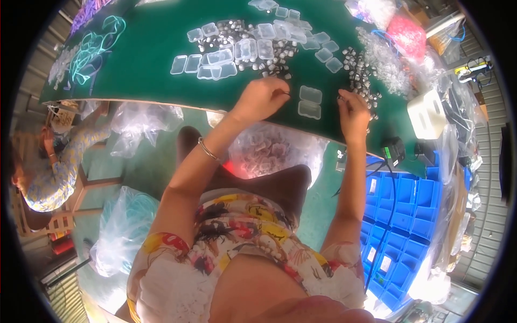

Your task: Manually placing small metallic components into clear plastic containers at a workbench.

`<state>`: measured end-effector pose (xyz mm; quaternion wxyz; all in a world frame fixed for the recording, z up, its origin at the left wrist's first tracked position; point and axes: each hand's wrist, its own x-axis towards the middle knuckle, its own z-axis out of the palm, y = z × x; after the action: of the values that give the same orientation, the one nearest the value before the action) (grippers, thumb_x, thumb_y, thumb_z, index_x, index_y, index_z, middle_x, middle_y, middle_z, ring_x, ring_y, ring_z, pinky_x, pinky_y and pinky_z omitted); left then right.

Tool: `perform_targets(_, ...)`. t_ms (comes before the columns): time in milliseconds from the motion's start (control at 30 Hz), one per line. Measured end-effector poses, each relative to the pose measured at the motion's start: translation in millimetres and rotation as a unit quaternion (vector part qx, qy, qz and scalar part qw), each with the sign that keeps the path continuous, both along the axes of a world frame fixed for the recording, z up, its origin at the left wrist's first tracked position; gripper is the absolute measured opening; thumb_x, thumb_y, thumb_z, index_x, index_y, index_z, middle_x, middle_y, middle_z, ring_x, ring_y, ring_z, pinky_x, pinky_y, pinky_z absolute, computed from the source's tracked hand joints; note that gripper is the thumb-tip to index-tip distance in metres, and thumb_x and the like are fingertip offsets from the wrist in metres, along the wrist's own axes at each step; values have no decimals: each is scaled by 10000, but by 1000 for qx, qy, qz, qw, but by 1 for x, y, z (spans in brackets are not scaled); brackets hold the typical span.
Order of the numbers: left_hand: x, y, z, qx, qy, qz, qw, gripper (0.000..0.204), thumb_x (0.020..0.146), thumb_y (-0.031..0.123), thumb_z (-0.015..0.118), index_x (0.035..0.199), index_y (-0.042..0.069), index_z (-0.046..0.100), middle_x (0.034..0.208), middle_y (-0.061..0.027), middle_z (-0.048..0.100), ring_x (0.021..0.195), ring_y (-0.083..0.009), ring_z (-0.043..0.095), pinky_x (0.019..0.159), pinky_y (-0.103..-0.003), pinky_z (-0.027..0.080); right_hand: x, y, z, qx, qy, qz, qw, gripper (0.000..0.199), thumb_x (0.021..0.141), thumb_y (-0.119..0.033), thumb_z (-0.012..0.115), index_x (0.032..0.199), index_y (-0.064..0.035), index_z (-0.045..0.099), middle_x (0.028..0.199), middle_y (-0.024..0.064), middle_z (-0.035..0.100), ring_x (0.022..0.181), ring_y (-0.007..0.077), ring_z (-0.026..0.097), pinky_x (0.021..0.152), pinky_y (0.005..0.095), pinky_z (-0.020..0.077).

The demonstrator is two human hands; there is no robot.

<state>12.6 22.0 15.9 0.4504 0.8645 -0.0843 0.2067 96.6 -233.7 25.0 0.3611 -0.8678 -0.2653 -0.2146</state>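
In the head view, a green table [161, 48] fills the upper half of the frame. At centre, the left hand [262, 98] is seen curled, its grip pinched on something small that cannot be made out. Just right of it, a clear plastic case [310, 102] lies open on the table, between both hands. The right hand [353, 110] is held right of centre, its grip closed around a small item, too small to identify. Small grey caps [360, 75] are scattered beside it. More clear cases [237, 51] are spread above. Blue bins [401, 204] are seen at lower right.
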Motion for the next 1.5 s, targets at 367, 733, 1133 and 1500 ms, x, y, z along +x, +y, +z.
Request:
perform_targets(367,4,-52,-13,78,-50,58,994,137,752,175,767,815,99,673,779,-71,605,752,-252,646,631,-373,515,-34,34,-20,19,14,54,998,128,812,-69,719,935,-45,693,864,102,641,756,273,636,655,362,506)
perform_targets(733,-3,-49,-16,143,-71,31,987,334,696,170,800,972,73,638,897,-95,597,847,-306,621,743,-414,502,2,44,-5,-183,-60,56,980,203,847,-88,657,1044,-46,642,1013,147,623,903,353,622,765,428,513)
perform_targets(1133,0,-49,-15,173,-102,32,979,346,810,175,725,1105,71,577,902,-95,601,866,-303,629,739,-403,520,-23,30,10,-33,10,203,979,304,712,58,755,982,-23,642,922,107,600,794,257,626,661,331,516)
perform_targets(1500,-46,-30,-23,68,-115,54,990,191,839,234,704,835,67,611,780,-112,596,689,-338,605,606,-430,490,-4,69,13,-3,110,340,934,207,813,-42,715,1015,-31,673,909,102,604,763,240,608,681,313,495)
